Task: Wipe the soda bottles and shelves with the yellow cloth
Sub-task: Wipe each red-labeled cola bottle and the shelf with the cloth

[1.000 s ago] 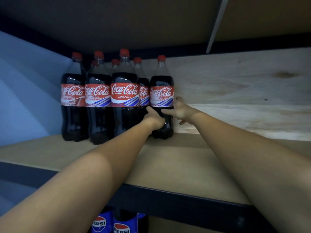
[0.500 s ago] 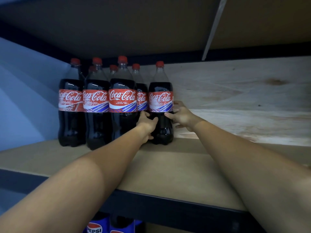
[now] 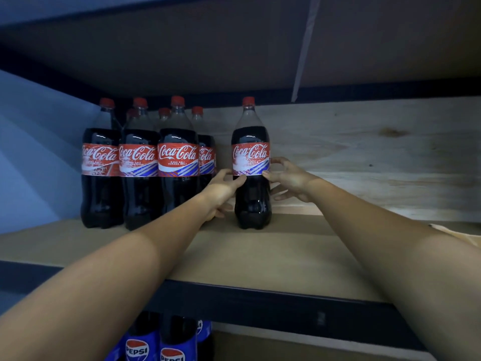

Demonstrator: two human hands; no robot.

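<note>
Hands meet at one Coke bottle (image 3: pixel 251 162) that stands upright near the middle of the frame, on the brown shelf (image 3: pixel 260 254). The left hand (image 3: pixel 223 187) grasps its left side, thumb lying across the front just under the label, the other fingers hidden behind the bottle. The right hand (image 3: pixel 289 178) holds its right side, thumb tip on the lower edge of the label and fingers curled round the back. Both forearms run in from the bottom corners of the frame.

That bottle stands apart from the bottle group (image 3: pixel 145 165) at centre left, with a gap of bare shelf between them. The group stands upright, packed close, in two rows: three bottles in front, red caps of others showing behind.

A pale plywood back panel (image 3: pixel 364 157) fills the right of the frame behind the shelf. A dark board (image 3: pixel 182 53) above roofs the bay. At the right edge, behind the right forearm, a small pale yellowish patch (image 3: pixel 460 234) lies on the shelf; whether it is the cloth I cannot tell. Below the shelf's dark front rail (image 3: pixel 260 300), at lower left, Pepsi bottles (image 3: pixel 156 345) stand on the next level.
</note>
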